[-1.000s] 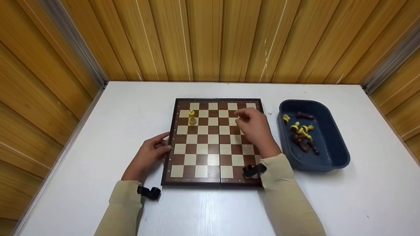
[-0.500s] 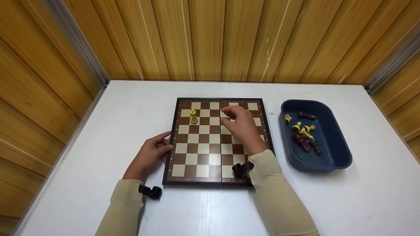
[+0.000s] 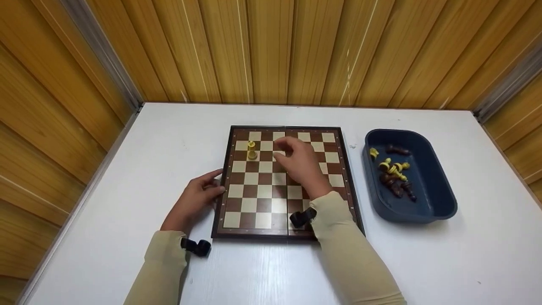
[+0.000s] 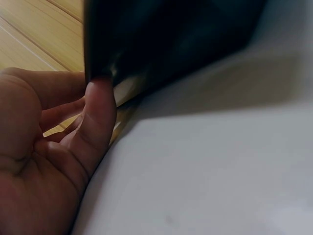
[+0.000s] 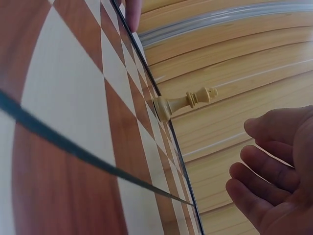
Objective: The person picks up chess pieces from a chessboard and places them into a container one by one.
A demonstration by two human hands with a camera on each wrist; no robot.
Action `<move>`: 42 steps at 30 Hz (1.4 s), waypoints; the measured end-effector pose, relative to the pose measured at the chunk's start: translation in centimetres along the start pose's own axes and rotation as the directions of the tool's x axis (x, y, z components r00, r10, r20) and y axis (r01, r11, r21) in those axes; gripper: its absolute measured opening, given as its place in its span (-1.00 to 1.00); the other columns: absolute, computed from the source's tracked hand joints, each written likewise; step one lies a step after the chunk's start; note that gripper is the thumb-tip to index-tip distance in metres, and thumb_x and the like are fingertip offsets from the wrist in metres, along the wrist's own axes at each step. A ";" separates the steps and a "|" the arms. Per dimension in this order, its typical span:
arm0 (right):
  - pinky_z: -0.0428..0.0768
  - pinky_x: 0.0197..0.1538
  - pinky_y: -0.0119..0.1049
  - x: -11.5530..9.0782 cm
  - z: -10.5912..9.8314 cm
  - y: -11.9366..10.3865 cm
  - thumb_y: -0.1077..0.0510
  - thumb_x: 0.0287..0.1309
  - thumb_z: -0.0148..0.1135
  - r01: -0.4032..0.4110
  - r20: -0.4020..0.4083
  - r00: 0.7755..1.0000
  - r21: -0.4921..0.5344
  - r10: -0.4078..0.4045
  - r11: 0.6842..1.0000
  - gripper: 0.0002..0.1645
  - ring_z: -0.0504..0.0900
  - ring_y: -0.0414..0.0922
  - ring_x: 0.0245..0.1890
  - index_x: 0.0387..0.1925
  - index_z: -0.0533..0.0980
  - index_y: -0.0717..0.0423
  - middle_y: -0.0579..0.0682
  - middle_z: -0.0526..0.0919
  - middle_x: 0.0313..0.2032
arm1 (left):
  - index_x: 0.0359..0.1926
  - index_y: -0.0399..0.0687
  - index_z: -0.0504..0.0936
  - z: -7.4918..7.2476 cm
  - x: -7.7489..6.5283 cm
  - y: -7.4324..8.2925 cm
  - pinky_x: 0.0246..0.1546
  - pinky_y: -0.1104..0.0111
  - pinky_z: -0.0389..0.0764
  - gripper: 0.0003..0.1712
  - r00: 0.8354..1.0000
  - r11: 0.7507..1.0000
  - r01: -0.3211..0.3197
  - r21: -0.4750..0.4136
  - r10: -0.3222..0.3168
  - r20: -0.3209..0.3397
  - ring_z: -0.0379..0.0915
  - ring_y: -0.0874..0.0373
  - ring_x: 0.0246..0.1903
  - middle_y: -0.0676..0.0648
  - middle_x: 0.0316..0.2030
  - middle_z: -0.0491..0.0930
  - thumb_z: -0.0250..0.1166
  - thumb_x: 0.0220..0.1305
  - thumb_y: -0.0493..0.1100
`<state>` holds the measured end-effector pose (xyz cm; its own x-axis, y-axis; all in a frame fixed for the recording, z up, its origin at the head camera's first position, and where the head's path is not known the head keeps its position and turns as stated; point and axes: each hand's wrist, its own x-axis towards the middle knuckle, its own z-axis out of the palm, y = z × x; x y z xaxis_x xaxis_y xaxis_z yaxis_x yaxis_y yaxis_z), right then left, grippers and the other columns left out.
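Note:
A yellow chess king stands upright on the far left part of the brown-and-cream chessboard. My right hand hovers over the board just right of the king, thumb and fingers apart and holding nothing. In the right wrist view the king stands clear of the loosely bent fingers. At the board's left edge rests my left hand, its thumb and fingertips touching the side. The left wrist view shows the thumb against the board's dark side.
A dark blue plastic bin stands right of the board. Several yellow and dark brown chess pieces lie in its left part. White tabletop surrounds the board, and wood-look panel walls rise behind and at both sides.
My right hand has moved left across the board toward the king, with its thumb and fingers apart. My left hand stays at the board's edge. The view has shifted slightly.

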<state>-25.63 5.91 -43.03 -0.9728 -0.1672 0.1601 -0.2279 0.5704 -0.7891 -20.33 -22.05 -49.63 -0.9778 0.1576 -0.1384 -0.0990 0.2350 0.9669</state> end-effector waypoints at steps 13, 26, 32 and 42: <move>0.57 0.06 -0.17 0.7 2.5 -0.9 0.08 0.20 0.30 -0.004 0.067 0.998 0.102 -0.003 0.995 -0.61 0.59 -0.12 -0.04 0.07 0.57 0.02 -0.01 0.64 -0.03 | 0.39 0.01 0.35 -0.2 -0.1 -0.2 -0.46 0.40 0.58 -0.36 1.000 1.000 0.018 -0.022 -0.018 -0.001 0.49 0.18 -0.42 -0.16 -0.15 0.50 0.25 0.30 -0.27; 0.57 0.04 -0.25 2.1 4.7 -1.6 0.16 0.17 0.29 -0.018 0.051 0.999 0.097 0.013 0.995 -0.69 0.58 -0.13 -0.09 -0.02 0.58 0.03 -0.06 0.64 -0.11 | 0.37 -0.07 0.36 -0.1 -0.1 -0.3 -0.37 0.38 0.59 -0.36 1.000 1.000 -0.019 -0.007 0.018 -0.002 0.51 0.17 -0.38 -0.17 -0.18 0.52 0.26 0.28 -0.27; 0.58 0.08 -0.26 2.7 5.2 -1.6 0.19 0.17 0.31 -0.049 0.069 0.997 0.133 0.040 0.990 -0.62 0.60 -0.10 -0.04 0.05 0.55 0.07 -0.02 0.65 -0.06 | 0.37 -0.08 0.36 0.1 -0.1 -0.2 -0.32 0.38 0.59 -0.36 1.000 0.999 -0.014 -0.032 0.013 -0.010 0.51 0.16 -0.32 -0.18 -0.16 0.52 0.26 0.28 -0.29; 0.56 0.08 -0.22 3.6 5.5 -1.7 0.21 0.23 0.23 -0.061 0.124 0.991 0.175 0.040 0.983 -0.58 0.58 -0.10 0.03 0.14 0.51 0.08 -0.01 0.62 0.00 | 0.36 -0.06 0.38 0.2 0.0 -0.1 -0.34 0.38 0.59 -0.38 1.000 0.998 -0.006 -0.066 0.005 -0.007 0.51 0.16 -0.36 -0.14 -0.20 0.53 0.25 0.27 -0.32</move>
<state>-28.54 -0.14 -44.39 -0.9686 -0.2429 0.0536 -0.1570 0.4299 -0.8891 -20.26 -21.91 -49.76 -0.9796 0.1517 -0.1318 -0.1055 0.1699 0.9798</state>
